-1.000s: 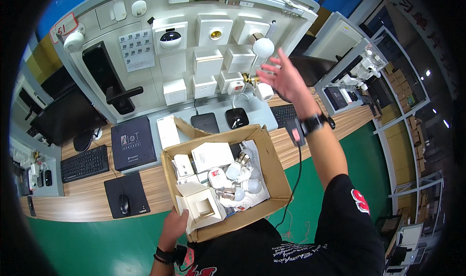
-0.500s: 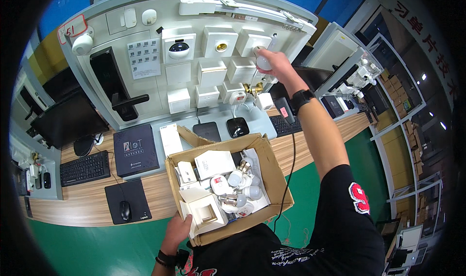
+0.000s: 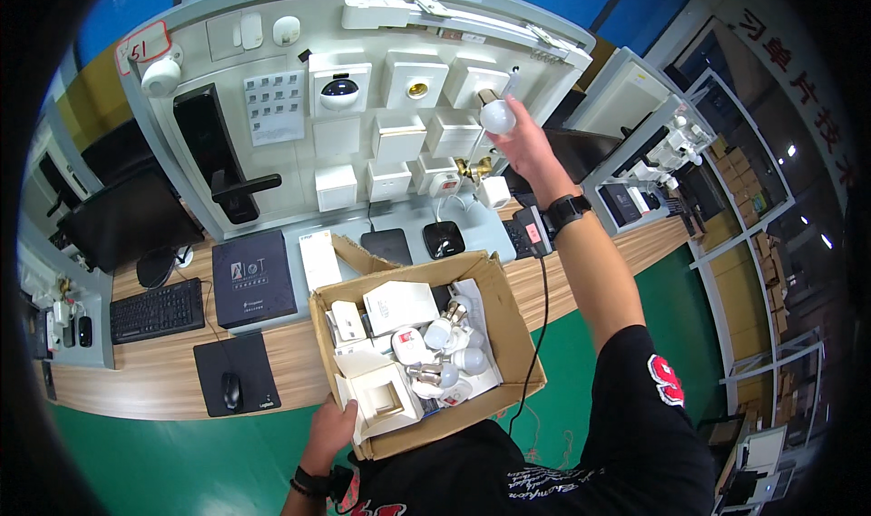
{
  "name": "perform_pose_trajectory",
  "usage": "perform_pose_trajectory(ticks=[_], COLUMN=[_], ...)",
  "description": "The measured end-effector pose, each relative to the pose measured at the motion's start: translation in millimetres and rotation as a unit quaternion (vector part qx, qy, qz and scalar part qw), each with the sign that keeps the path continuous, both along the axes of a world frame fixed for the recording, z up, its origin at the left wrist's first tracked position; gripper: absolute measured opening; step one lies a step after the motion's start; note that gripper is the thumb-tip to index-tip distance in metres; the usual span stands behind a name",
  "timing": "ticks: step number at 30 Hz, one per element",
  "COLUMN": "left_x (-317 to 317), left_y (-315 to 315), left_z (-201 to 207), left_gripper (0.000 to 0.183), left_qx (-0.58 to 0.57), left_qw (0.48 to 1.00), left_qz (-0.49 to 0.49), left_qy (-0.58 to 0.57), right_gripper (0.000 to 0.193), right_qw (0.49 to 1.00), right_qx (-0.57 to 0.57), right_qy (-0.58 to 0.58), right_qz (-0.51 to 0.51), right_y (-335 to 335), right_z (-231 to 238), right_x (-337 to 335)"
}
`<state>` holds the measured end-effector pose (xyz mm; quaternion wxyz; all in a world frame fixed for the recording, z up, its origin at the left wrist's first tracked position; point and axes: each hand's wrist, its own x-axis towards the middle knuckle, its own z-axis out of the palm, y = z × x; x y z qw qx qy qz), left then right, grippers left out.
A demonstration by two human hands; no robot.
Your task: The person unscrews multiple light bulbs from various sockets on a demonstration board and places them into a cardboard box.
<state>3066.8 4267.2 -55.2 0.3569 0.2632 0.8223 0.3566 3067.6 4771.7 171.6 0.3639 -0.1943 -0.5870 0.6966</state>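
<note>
A round white light bulb [image 3: 497, 117] sits at the upper right wall-panel socket, its metal base toward the panel. My right hand [image 3: 526, 144] is around its right and lower side, fingers bent against it; part of the grip is hidden. Low in the view, my left hand [image 3: 334, 428] grips the near left edge of an open cardboard box [image 3: 519, 357], thumb over the rim. Inside the box lie several bulbs [image 3: 438, 374], a small white open carton [image 3: 376, 398], a closed white carton [image 3: 399, 304] and a white round device [image 3: 408, 345].
The panel carries an empty brass-coloured socket [image 3: 417, 90], a dome camera [image 3: 338, 92], a black door lock [image 3: 218, 153] and a brass valve [image 3: 474, 168]. A dark box [image 3: 251, 280], keyboard [image 3: 157, 311] and mouse [image 3: 232, 391] lie on the desk. A black cable [image 3: 543, 326] hangs beside the cardboard box.
My right hand has turned and shifted slightly right and down around the bulb, leaving more of the globe showing. My left hand and the cardboard box have stayed put.
</note>
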Motion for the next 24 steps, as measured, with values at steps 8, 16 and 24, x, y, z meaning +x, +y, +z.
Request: perform_pose_trajectory(ticks=[8,16,24], left_x=[1,-2,-3], left_y=[0,-4,-3], left_z=[3,-6,-5], left_gripper=[0.045,0.044,0.044], left_qx=[0.009,0.006,0.011], left_qw=[1.0,1.0,1.0], left_qz=[0.005,0.002,0.003], left_qy=[0.001,-0.01,-0.02], right_gripper=[0.057,0.051,0.046], right_qw=[0.89,0.881,0.543], right_qx=[-0.41,0.305,0.675], right_qy=[0.149,-0.331,-0.433], right_qz=[0.132,-0.147,-0.25], right_y=[9,-18,-28], right_z=[-1,23,16], right_x=[-17,-15,-17])
